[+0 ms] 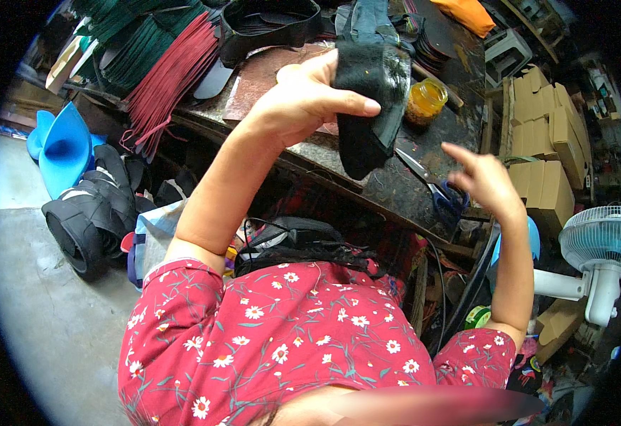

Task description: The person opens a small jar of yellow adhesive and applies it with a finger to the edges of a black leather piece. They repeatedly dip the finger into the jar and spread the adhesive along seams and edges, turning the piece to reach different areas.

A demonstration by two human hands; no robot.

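My left hand [303, 99] is raised over the workbench [395, 188] and grips a black, dark-coated shoe upper piece [371, 106], thumb across its front. My right hand [486, 181] hovers to the right, fingers spread and holding nothing, index finger pointing toward the black piece. Just below my right hand lie scissors [431, 186] with blue handles on the bench. A small glass jar of yellow glue [425, 101] stands on the bench just right of the held piece.
Stacks of red and green sheet material [161, 60] lie at the bench's left end. Black shoe parts [94, 213] and blue moulded pieces [58, 145] sit on the floor at left. Cardboard boxes [548, 142] and a white fan [598, 248] stand at right.
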